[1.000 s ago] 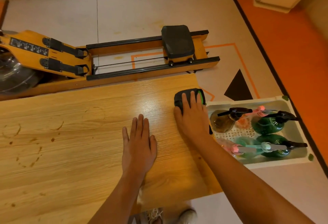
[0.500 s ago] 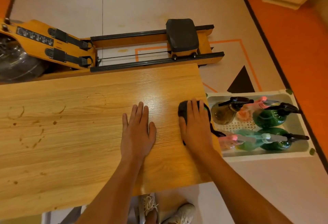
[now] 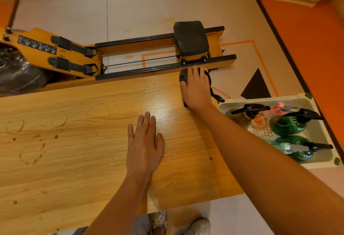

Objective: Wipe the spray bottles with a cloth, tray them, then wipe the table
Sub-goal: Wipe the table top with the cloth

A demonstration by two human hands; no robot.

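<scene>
The right hand (image 3: pixel 196 89) lies flat on a dark cloth (image 3: pixel 183 77) at the far right corner of the wooden worktop (image 3: pixel 83 160). Its fingers are stretched straight, pressing down on the cloth rather than curling round it. The left hand (image 3: pixel 144 145) rests palm down on the bare wood nearer the person, fingers straight and holding nothing. Brown ring stains (image 3: pixel 35 152) mark the worktop's left part. The spray bottles (image 3: pixel 286 125) lie in a pale tray (image 3: pixel 322 137) on the floor, just beside the worktop's right end.
</scene>
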